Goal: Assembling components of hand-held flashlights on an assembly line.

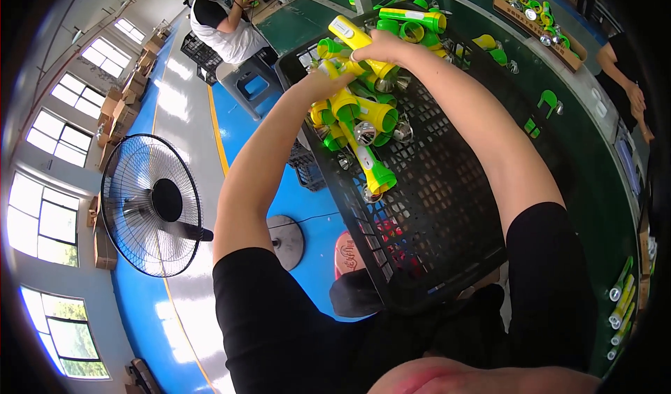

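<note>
My right hand (388, 48) is closed round a yellow flashlight body (347, 32) with a pale switch panel, held tilted over the far end of a black plastic crate (447, 216). Beside it, my left hand (323, 83) closes on a yellow flashlight (342, 102) in the pile; its fingertips are partly hidden. Around both hands lie several yellow-and-green flashlight parts, heaped in the crate's far left part. Silver reflectors (365, 132) show among them. One flashlight (377, 174) lies with its green-and-yellow head toward me. Another flashlight (412, 19) rests on the pile's far side.
A green work table (580, 177) runs along the right, bearing a cardboard box (538, 27) of green heads and flashlights (622, 303). A standing fan (154, 202) is at left. Ahead, a person (227, 27) sits by a blue-grey stool (251, 83). Another person's hands (635, 100) show at right.
</note>
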Demonstrator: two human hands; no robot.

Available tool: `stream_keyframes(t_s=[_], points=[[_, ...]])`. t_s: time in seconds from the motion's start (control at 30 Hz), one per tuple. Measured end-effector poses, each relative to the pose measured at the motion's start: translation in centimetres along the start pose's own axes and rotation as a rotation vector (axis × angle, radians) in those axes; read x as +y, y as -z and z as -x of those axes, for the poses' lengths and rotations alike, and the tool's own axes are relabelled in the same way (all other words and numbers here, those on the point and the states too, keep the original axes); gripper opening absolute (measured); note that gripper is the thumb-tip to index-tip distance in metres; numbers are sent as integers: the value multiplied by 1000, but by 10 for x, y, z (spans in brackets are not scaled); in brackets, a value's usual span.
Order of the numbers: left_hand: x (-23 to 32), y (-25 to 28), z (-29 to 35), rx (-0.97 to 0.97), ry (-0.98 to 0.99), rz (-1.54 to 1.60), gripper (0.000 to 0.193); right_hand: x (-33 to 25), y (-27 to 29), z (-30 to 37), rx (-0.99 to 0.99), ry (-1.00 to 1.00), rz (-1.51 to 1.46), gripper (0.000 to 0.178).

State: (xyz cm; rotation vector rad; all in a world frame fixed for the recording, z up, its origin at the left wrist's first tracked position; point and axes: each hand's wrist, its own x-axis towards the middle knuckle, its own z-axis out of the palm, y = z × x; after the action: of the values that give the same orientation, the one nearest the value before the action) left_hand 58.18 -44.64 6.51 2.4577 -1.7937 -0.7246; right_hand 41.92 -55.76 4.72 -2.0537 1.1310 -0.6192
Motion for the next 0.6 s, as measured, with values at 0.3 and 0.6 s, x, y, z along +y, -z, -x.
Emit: stream_keyframes(t_s=[0.3, 0.6], points=[[1, -18, 34, -67, -68, 323, 96, -5, 40, 76, -516, 128, 30, 56], [-13, -26, -4, -235, 124, 265, 85, 41, 26, 45, -410, -252, -144, 63]])
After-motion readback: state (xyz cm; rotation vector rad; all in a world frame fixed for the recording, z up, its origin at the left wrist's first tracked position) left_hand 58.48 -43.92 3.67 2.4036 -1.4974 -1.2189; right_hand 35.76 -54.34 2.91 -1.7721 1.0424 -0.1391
